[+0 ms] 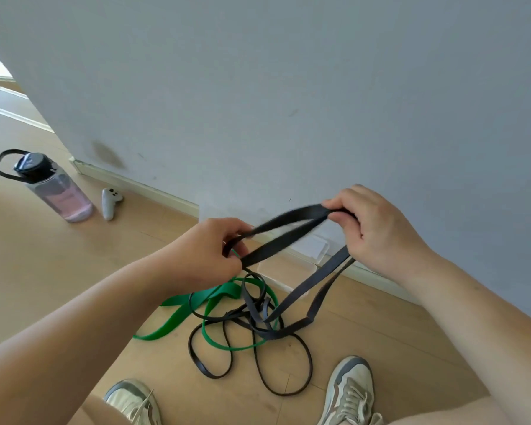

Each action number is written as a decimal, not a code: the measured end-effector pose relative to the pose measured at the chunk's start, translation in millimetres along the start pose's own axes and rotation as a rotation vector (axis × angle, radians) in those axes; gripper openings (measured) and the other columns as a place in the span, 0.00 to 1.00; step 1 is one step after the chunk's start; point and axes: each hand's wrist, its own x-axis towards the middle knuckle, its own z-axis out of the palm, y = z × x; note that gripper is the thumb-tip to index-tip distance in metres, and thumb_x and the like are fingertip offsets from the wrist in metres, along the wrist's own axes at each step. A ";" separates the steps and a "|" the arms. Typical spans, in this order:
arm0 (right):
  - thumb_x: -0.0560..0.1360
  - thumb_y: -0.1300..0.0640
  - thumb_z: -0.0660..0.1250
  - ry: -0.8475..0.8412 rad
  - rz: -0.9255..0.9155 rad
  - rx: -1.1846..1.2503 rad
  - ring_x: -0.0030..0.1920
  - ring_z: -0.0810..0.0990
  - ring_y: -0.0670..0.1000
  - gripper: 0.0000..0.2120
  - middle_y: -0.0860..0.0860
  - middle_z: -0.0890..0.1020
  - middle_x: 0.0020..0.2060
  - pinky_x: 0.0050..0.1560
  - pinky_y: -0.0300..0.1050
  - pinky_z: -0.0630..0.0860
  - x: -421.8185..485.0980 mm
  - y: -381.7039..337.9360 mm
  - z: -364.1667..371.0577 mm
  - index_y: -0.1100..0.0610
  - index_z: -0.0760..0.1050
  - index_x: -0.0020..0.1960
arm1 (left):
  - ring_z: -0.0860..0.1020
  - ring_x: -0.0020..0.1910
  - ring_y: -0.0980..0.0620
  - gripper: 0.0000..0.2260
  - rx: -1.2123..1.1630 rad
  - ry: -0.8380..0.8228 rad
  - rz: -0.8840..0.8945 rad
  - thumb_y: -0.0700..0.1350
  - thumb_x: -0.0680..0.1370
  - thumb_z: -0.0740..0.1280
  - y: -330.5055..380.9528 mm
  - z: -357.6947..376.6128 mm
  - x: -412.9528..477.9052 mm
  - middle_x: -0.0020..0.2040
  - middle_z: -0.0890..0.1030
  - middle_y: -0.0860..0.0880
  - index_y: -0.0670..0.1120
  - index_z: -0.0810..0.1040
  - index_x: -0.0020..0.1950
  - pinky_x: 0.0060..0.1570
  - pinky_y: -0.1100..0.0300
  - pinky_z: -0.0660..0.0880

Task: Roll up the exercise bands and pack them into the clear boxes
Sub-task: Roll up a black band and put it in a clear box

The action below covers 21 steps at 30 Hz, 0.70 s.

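my grey-and-cream laced sneakers [350, 391] are standing on the pale wood floor [74, 286], toes toward a tangle of thin black loops [288, 363] and flat, glossy green bands [215, 294]. above it, my left hand [206, 250] and right hand [377, 228] are each pinching one flat, matte black band [288, 217], holding a doubled length between them while the rest is trailing into the tangle. clear plastic boxes [313, 248] are lying by the baseboard [154, 191] beyond.

No readable text, labels or signs.
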 end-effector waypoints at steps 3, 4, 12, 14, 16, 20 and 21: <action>0.82 0.60 0.65 -0.041 0.072 0.002 0.47 0.76 0.45 0.08 0.44 0.79 0.48 0.49 0.34 0.73 -5.2 11.2 -1.4 0.55 0.80 0.59 | 0.86 0.45 0.52 0.13 -0.212 0.232 -0.075 0.38 0.74 0.69 -3.1 0.8 4.1 0.46 0.87 0.55 0.54 0.80 0.54 0.55 0.50 0.83; 0.82 0.61 0.65 -0.063 0.088 0.011 0.47 0.77 0.44 0.09 0.44 0.79 0.50 0.50 0.35 0.74 -8.0 14.1 -0.8 0.55 0.79 0.60 | 0.87 0.46 0.50 0.11 -0.278 0.314 -0.101 0.40 0.73 0.72 -3.1 -0.3 6.4 0.47 0.87 0.54 0.54 0.81 0.52 0.56 0.47 0.83; 0.82 0.62 0.65 -0.098 0.154 0.055 0.48 0.77 0.38 0.09 0.41 0.80 0.48 0.48 0.30 0.69 -21.8 30.3 5.1 0.53 0.79 0.59 | 0.86 0.46 0.47 0.03 -0.815 0.154 -0.218 0.39 0.78 0.74 2.1 2.5 9.4 0.47 0.86 0.42 0.41 0.86 0.50 0.53 0.54 0.84; 0.82 0.63 0.65 -0.102 0.180 0.097 0.48 0.78 0.39 0.09 0.42 0.81 0.48 0.47 0.28 0.69 -22.8 33.2 4.9 0.53 0.79 0.58 | 0.85 0.50 0.46 0.08 -1.010 0.024 -0.196 0.38 0.78 0.71 6.6 4.5 7.6 0.50 0.86 0.42 0.38 0.84 0.56 0.60 0.50 0.81; 0.81 0.65 0.65 -0.100 0.187 0.135 0.48 0.78 0.40 0.10 0.43 0.82 0.47 0.46 0.27 0.70 -22.2 32.7 4.8 0.54 0.80 0.58 | 0.84 0.55 0.44 0.12 -1.142 -0.088 -0.177 0.39 0.78 0.69 10.6 7.0 6.1 0.53 0.86 0.41 0.39 0.83 0.60 0.64 0.47 0.78; 0.83 0.64 0.63 -0.056 0.279 0.222 0.44 0.78 0.43 0.12 0.45 0.83 0.45 0.43 0.28 0.71 -19.8 30.9 0.4 0.49 0.80 0.55 | 0.84 0.59 0.44 0.10 -1.166 -0.256 -0.204 0.43 0.82 0.64 14.8 8.0 5.7 0.44 0.83 0.44 0.43 0.84 0.50 0.69 0.43 0.73; 0.83 0.63 0.63 -0.043 0.309 0.246 0.42 0.77 0.45 0.12 0.46 0.83 0.44 0.41 0.30 0.72 -18.9 31.0 -2.1 0.47 0.80 0.55 | 0.83 0.59 0.44 0.11 -1.127 -0.263 -0.204 0.43 0.82 0.62 16.3 8.0 5.6 0.42 0.81 0.44 0.43 0.84 0.47 0.68 0.43 0.73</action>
